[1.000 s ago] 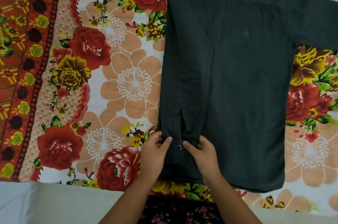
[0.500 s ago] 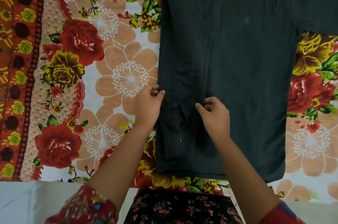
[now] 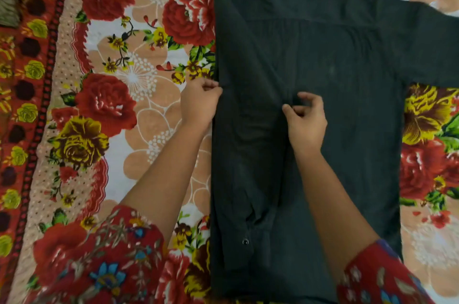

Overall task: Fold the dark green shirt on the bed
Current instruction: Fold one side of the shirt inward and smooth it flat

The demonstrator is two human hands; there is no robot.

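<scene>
Bedspread (image 3: 99,105): floral, fills the view.

Dark green shirt (image 3: 335,129): lies flat, back up, right of centre, collar at the far edge, hem at the near edge. Left side is already folded in over the back.

Left sleeve (image 3: 248,167): laid lengthwise down the folded panel toward the near edge, creased, not fully flat.

Right sleeve (image 3: 434,50): spread out to the right, unfolded.

Left hand (image 3: 198,105): on the shirt's left fold edge about mid-length, fingers curled, thumb and fingertips pinching that edge.

Right hand (image 3: 306,119): on the sleeve's inner edge near the shirt's midline, fingers curled, thumb and forefinger slightly parted over a crease. Can't tell whether it has cloth pinched or only touches it.

Cuff button (image 3: 245,241): faces up at the sleeve's near end.

Step, as I read it: dressing the first side fold, squaring the sleeve on the panel. Roughly a third done.

Next move needs the sleeve smoothed flat, then the right side and its sleeve brought in to match, fold line parallel to the left one, then the hem folded toward the collar. Risk: cloth is limp, so a one-sided tug will skew the finished fold.
</scene>
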